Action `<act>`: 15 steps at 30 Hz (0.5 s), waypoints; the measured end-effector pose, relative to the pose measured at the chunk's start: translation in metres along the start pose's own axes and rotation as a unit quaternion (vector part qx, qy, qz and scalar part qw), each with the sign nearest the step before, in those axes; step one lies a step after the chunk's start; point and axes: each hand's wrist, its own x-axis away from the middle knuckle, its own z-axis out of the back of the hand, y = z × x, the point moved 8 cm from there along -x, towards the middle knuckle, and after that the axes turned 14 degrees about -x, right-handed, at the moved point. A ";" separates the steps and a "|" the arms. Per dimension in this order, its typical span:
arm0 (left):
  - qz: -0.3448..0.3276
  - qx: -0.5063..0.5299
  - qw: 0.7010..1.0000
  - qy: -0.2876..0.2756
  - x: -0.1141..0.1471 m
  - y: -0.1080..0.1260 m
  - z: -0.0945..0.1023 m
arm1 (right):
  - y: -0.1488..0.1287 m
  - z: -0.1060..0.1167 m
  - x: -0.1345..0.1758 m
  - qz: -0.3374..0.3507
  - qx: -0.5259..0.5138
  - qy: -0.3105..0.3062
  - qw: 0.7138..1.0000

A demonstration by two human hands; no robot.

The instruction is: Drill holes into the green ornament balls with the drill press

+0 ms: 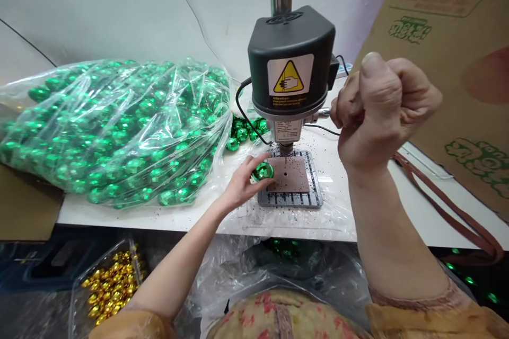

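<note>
Between the thumb and fingers of my left hand [242, 183] is a shiny green faceted ball [263, 171], at the left edge of a brownish square plate [296, 183]. The plate has a small dark hole and lies on the slotted metal base [290, 201] of a small drill press [292, 63]. Higher up on the right, my right hand [382, 111] is closed in a fist at the end of the metal feed lever [323, 113]. The lever's grip is hidden inside the fist. Dark shavings are scattered over plate and base.
A clear plastic bag [131, 132] full of green balls fills the left of the white table [338, 190]. Loose green balls [240, 132] lie behind the base. A cardboard box [449, 74] and brown strap [445, 206] are at right. Below left, a clear bin [73, 302] holds gold balls.
</note>
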 end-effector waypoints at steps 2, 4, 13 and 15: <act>0.023 0.051 0.998 -0.020 0.005 0.000 -0.013 | 0.000 0.000 0.000 -0.001 -0.004 0.001 1.000; 0.095 0.173 0.980 -0.005 0.005 -0.013 -0.023 | 0.000 0.001 0.001 -0.005 0.002 0.002 1.000; 0.164 0.266 0.948 0.054 -0.006 -0.038 -0.043 | 0.000 0.002 0.000 -0.002 0.027 -0.005 1.000; 0.168 0.275 0.944 0.075 -0.008 -0.042 -0.044 | 0.001 0.001 0.001 0.007 0.027 -0.014 1.000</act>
